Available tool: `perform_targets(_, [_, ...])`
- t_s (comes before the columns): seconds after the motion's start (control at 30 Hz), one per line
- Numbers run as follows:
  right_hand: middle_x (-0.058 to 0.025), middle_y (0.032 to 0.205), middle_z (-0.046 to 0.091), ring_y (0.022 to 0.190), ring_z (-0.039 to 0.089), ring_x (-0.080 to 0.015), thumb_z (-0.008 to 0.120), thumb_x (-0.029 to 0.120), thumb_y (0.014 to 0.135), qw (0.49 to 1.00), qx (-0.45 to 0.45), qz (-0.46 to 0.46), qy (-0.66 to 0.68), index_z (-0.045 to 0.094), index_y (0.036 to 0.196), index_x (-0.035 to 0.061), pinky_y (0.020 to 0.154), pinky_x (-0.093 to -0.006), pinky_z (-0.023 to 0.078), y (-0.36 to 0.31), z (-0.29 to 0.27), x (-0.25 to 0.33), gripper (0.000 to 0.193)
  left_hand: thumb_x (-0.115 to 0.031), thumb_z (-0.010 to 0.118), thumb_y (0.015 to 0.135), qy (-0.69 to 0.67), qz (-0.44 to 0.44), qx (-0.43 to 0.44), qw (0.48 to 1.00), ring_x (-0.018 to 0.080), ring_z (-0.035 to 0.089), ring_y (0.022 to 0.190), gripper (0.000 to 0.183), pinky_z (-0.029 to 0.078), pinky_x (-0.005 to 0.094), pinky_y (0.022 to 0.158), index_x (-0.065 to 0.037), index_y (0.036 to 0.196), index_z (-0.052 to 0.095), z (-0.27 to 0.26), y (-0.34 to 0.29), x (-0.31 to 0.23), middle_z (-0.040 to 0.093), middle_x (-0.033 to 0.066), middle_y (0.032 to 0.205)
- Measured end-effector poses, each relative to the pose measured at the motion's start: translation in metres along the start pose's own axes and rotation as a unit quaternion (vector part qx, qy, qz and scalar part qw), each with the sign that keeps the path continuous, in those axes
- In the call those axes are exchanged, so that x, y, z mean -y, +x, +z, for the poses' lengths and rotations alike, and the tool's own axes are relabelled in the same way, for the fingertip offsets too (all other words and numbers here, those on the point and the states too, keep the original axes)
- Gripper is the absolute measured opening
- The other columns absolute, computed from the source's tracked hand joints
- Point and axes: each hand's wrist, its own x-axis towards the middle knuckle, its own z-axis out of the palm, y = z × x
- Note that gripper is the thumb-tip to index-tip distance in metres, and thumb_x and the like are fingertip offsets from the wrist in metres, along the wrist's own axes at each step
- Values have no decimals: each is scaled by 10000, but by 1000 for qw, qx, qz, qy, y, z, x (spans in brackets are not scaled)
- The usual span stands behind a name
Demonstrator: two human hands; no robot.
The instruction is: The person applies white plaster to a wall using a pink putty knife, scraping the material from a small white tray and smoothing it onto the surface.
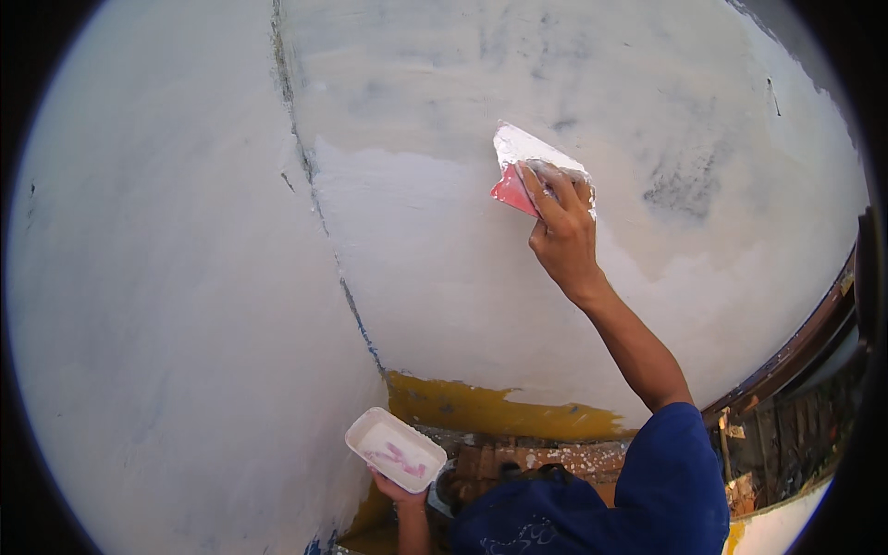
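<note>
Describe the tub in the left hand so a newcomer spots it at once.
Follow the dark corner line down to the yellow strip; below its left end, the left hand holds the tub. Unlike the red scraper, it's pale, rectangular, pink-streaked inside.

Low on my feed, a reddish-brown surface (585, 455), floor or board I can't tell, white specks (607, 451) across it

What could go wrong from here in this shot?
White paste covers much of the red scraper in the right hand, so some could drip off. The tray, held near its lower end by the left hand, might tip if that grip slips. The dark corner seam could stay visible if left uncovered.
</note>
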Motion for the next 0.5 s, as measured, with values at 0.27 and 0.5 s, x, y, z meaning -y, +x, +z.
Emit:
perform_targets(0.27, [-132, 1339, 450, 1221, 413, -386, 526, -155, 697, 997, 11, 72, 8, 462, 1416, 100, 971, -470, 406, -39, 46, -12, 765, -643, 414, 905, 2, -47, 4, 999, 363, 410, 1305, 551, 482, 658, 861, -411, 1404, 421, 2, 4, 8, 480, -37, 1375])
perform_targets(0.5, [-144, 1176, 576, 1081, 525, -354, 481, -159, 682, 992, -82, 73, 67, 590, 1292, 54, 956, -447, 403, -16, -41, -27, 655, -639, 407, 909, -50, -32, -6, 998, 381, 396, 1319, 573, 434, 702, 903, -381, 1421, 411, -6, 1, 8, 474, -31, 1390])
